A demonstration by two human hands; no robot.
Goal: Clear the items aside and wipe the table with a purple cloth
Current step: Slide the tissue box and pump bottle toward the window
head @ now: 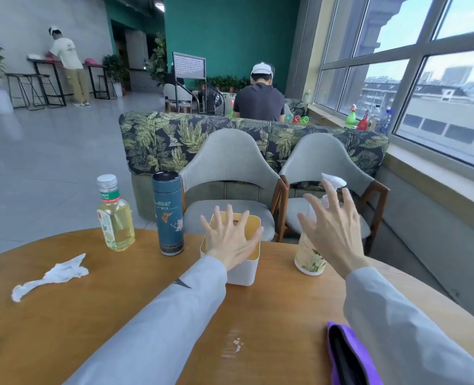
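A person in pale grey sleeves reaches both hands out over a round wooden bench (272, 309). The left hand (230, 240) hovers with fingers (216, 218) spread wide above a white tissue box (244, 270) with a yellow top, holding nothing. The right hand (333, 234) is likewise splayed open and empty, raised in front of a clear floral cup (309, 257) stuffed with white tissue, which stands to the right of the box.

The purple cloth (347, 357) lies folded at the near right of the bench, just beside the right sleeve. On the far left stand a bottle (115, 215) of pale yellow drink with a silver cap and, to its right, a tall dark blue flask (169, 215). Crumpled white tissue (55, 273) lies on the left part of the bench, with further scraps at the left edge. A small pale smear (236, 344) marks the wood near the middle. Two grey chairs (230, 173) face the far side.
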